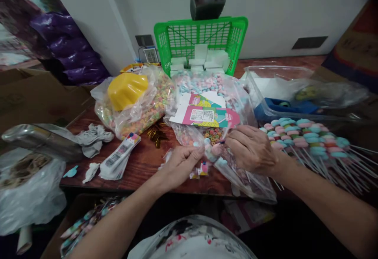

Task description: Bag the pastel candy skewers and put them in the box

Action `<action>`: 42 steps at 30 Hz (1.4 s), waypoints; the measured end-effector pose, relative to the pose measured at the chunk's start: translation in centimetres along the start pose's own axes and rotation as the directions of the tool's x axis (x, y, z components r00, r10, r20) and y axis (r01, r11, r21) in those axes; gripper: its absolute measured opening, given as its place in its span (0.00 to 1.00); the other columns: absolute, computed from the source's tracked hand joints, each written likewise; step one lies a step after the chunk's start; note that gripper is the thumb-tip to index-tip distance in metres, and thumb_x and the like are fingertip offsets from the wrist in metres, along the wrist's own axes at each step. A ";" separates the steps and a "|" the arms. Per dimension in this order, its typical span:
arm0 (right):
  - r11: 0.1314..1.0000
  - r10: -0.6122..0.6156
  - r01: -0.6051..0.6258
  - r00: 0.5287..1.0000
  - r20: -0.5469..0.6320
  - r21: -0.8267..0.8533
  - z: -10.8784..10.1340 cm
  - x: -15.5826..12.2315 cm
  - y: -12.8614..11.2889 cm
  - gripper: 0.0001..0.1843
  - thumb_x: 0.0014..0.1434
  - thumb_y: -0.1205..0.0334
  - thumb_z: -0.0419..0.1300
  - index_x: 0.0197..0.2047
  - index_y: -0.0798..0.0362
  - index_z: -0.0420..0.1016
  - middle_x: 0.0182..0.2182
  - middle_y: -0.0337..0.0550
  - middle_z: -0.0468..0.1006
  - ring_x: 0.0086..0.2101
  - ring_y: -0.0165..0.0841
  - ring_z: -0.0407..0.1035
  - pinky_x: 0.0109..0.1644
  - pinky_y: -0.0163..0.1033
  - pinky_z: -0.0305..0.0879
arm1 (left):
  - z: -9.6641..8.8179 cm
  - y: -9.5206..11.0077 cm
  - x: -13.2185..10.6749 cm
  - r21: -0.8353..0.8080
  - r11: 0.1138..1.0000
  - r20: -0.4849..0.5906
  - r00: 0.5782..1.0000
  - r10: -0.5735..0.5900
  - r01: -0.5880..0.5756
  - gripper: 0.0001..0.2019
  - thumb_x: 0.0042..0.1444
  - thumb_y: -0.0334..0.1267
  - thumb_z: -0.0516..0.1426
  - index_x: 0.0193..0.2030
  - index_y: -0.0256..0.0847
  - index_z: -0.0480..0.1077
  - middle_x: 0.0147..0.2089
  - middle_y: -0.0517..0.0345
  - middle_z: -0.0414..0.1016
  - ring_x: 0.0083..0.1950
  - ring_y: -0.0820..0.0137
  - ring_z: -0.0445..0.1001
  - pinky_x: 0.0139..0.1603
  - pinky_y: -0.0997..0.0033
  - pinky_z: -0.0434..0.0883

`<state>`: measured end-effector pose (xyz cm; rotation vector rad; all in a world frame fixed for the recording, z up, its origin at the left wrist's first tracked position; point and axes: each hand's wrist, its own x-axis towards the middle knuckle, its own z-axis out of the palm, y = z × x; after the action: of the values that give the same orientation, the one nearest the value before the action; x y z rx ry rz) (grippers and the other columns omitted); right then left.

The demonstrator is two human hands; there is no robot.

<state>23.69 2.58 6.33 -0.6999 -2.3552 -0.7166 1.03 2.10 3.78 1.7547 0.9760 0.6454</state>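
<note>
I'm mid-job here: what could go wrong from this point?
Loose cereal rings lie close to the left hand and the right hand, so a slip might scatter some. The right forearm runs close to the piled marshmallow skewers and could drag them. The stack of printed cards sits near the front edge of the table and might be brushed off.

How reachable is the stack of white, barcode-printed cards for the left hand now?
Probably yes: the stack lies on the reddish-brown wooden table, left of the left hand, with nothing tall visible between. That hand seems busy at pink-and-blue marshmallows, so it may need freeing first.
</note>
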 end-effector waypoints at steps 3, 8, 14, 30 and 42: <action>0.999 -0.022 0.024 0.998 -0.062 0.025 -0.8 -0.3 -0.9 0.10 0.56 0.76 0.50 0.30 0.54 0.69 0.26 0.45 0.72 0.33 0.36 0.65 0.34 0.41 0.58 | 1.2 -0.9 0.9 -0.495 0.768 0.436 0.881 -0.184 0.405 0.40 0.57 0.66 0.36 0.39 0.31 0.73 0.24 0.50 0.73 0.21 0.70 0.70 0.19 0.75 0.58; 0.995 -0.026 0.028 1.000 -0.016 0.092 -1.2 -0.2 -3.6 0.07 0.55 0.74 0.53 0.33 0.56 0.71 0.28 0.46 0.73 0.31 0.36 0.63 0.33 0.42 0.57 | 0.8 0.5 2.9 -0.867 0.417 0.303 0.953 0.004 0.274 0.34 0.60 0.62 0.40 0.46 0.33 0.73 0.35 0.47 0.78 0.31 0.67 0.75 0.32 0.70 0.69; 0.932 0.190 -0.199 0.980 0.060 0.304 0.5 -0.9 -4.3 0.10 0.57 0.73 0.46 0.31 0.56 0.67 0.24 0.44 0.68 0.27 0.34 0.58 0.30 0.40 0.55 | -1.4 3.1 1.2 -0.696 0.702 0.438 0.864 0.247 0.152 0.32 0.56 0.64 0.47 0.33 0.35 0.78 0.24 0.50 0.77 0.29 0.63 0.75 0.37 0.64 0.70; 0.775 0.361 -0.314 0.932 0.024 0.548 3.2 1.4 -6.9 0.10 0.56 0.76 0.47 0.33 0.54 0.65 0.25 0.43 0.70 0.28 0.33 0.62 0.32 0.39 0.57 | -0.8 0.7 -0.2 -0.682 0.703 -0.217 0.974 0.072 -0.204 0.17 0.57 0.49 0.57 0.30 0.38 0.80 0.54 0.49 0.73 0.56 0.59 0.69 0.59 0.62 0.61; 0.422 0.499 -0.462 0.837 0.225 0.780 6.1 3.5 -10.7 0.10 0.58 0.68 0.51 0.27 0.53 0.67 0.21 0.38 0.68 0.24 0.30 0.62 0.30 0.36 0.57 | -2.2 -1.7 -5.9 -0.470 0.883 -0.185 0.978 -0.097 -0.001 0.14 0.49 0.43 0.64 0.38 0.35 0.78 0.30 0.57 0.73 0.29 0.76 0.68 0.34 0.76 0.67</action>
<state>12.43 -0.26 0.89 -0.8282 -1.9350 0.6218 -4.39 -1.46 3.07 1.2485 0.9038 0.9561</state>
